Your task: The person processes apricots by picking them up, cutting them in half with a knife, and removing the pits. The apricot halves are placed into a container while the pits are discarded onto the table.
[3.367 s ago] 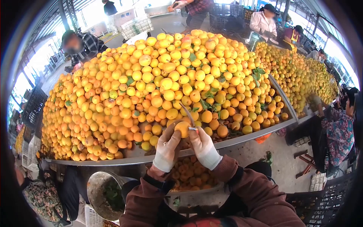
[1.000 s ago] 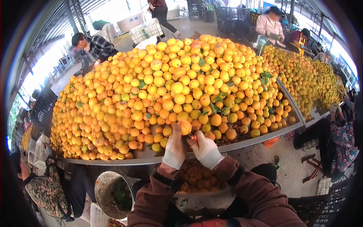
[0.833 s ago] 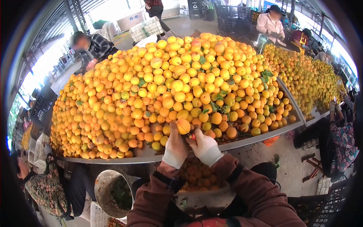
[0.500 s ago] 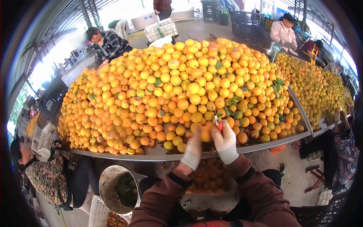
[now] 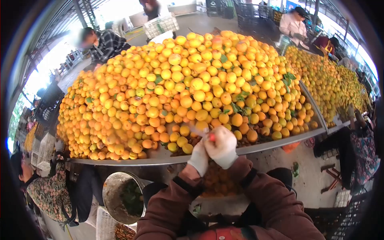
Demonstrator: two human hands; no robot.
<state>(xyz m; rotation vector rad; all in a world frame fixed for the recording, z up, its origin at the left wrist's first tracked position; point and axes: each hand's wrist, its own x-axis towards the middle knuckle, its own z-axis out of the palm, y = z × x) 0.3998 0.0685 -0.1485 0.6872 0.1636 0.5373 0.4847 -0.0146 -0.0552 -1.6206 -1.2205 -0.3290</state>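
My right hand [image 5: 222,145], in a white glove, is closed around a small knife with a red handle [image 5: 212,137]. The blurred blade seems to point left. Against it, my left hand [image 5: 199,157], also gloved, is curled with its fingertips partly hidden behind the right; what they hold cannot be made out. Both hands are over the near metal edge of a table [image 5: 160,161]. Just beyond them rises a large heap of orange-yellow apricots [image 5: 176,96] with some green leaves.
Below my hands is a container of apricots [image 5: 219,182]. A bucket with leaves [image 5: 124,198] stands to the left, beside a white crate [image 5: 105,225]. People sit or stand around, including one in a floral top [image 5: 48,188]. A metal divider [image 5: 313,105] separates another heap.
My hands have come together, the right moving left and slightly down. The knife has swung from pointing up to pointing left. The orange fruit between them is now hidden. The view has shifted slightly.
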